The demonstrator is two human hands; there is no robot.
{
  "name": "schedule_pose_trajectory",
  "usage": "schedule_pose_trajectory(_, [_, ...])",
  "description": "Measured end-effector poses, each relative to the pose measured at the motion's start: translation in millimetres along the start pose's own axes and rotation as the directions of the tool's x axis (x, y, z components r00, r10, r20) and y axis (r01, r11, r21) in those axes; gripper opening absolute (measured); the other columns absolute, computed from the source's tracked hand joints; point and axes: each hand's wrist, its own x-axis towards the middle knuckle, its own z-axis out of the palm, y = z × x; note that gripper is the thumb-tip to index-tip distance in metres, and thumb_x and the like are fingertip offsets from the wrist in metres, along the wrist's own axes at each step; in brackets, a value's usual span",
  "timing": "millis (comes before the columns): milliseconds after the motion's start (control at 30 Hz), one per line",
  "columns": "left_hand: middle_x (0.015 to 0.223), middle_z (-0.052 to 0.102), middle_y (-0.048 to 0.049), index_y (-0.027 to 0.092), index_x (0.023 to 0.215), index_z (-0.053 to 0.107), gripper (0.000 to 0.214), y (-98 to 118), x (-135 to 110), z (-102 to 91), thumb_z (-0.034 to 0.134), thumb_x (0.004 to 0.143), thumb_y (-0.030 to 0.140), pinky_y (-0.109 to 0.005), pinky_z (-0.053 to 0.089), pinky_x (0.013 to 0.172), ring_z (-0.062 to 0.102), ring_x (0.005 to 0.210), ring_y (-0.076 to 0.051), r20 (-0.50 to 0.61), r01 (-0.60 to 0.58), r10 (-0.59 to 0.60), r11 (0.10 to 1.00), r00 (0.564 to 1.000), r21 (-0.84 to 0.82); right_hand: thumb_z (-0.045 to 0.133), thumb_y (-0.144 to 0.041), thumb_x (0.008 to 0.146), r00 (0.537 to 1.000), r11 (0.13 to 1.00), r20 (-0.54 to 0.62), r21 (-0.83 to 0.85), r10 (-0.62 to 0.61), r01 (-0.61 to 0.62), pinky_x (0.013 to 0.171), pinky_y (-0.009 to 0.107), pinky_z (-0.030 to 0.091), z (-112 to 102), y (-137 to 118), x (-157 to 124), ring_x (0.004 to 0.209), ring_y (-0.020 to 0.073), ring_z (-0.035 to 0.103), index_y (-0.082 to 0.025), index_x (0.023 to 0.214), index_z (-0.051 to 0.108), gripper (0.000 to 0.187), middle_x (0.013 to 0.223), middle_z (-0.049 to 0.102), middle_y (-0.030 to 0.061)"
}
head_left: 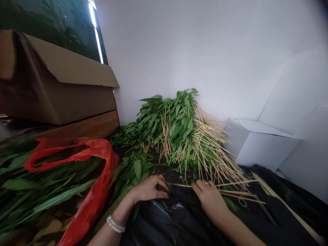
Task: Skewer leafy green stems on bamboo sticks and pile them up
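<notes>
My left hand (pixel 153 188), with a beaded bracelet on the wrist, hovers low over black plastic sheeting (pixel 187 222). Its fingers are curled in, and whatever they pinch, if anything, is too small to make out. My right hand (pixel 208 196), wearing a ring, is closed on a thin wooden skewer (pixel 181 185) whose tip points toward my left hand. Just behind both hands rises a heap of green leaves (pixel 179 119) threaded on skewers, many of their bare ends (pixel 217 150) fanning out to the right. Loose leafy stems (pixel 137 171) lie beside my left hand.
A red plastic bag (pixel 98 191) full of long green leaves (pixel 61 196) is at the left. Behind it, an open cardboard box (pixel 82 99) stands on a wooden surface (pixel 102 124). A white box (pixel 263 143) sits against the wall at the right. Scissors (pixel 242 203) lie right of my hand.
</notes>
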Motion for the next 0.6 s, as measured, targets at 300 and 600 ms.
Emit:
schedule_pose_trajectory(300, [0.090, 0.071, -0.0045, 0.020, 0.092, 0.072, 0.025, -10, 6, -2.6, 0.052, 0.084, 0.032, -0.027, 0.045, 0.081, 0.063, 0.085, -0.020, -0.427, 0.118, -0.108, 0.993, 0.898, -0.003, 0.042, 0.006, 0.075, 0.987, 0.998, -0.149, 0.015, -0.052, 0.055, 0.076, 0.034, 0.040, -20, 2, 5, 0.080, 0.0199, 0.058, -0.011, 0.122, 0.052, 0.051, 0.088, 0.062, 0.0061])
schedule_pose_trajectory(600, [0.144, 0.034, -0.0202, 0.017, 0.135, 0.043, 0.073, -38, -4, -13.1, 0.066, 0.070, 0.042, -0.050, 0.031, 0.099, 0.036, 0.127, -0.039, -0.811, 0.713, -0.249, 0.649, 0.529, 0.266, 0.050, 0.004, 0.074, 0.968, 0.978, -0.202, 0.115, -0.150, 0.176, 0.060, 0.029, 0.039, -9, -46, 29, 0.065, 0.0164, 0.058, -0.009, 0.119, 0.053, 0.047, 0.079, 0.061, 0.0040])
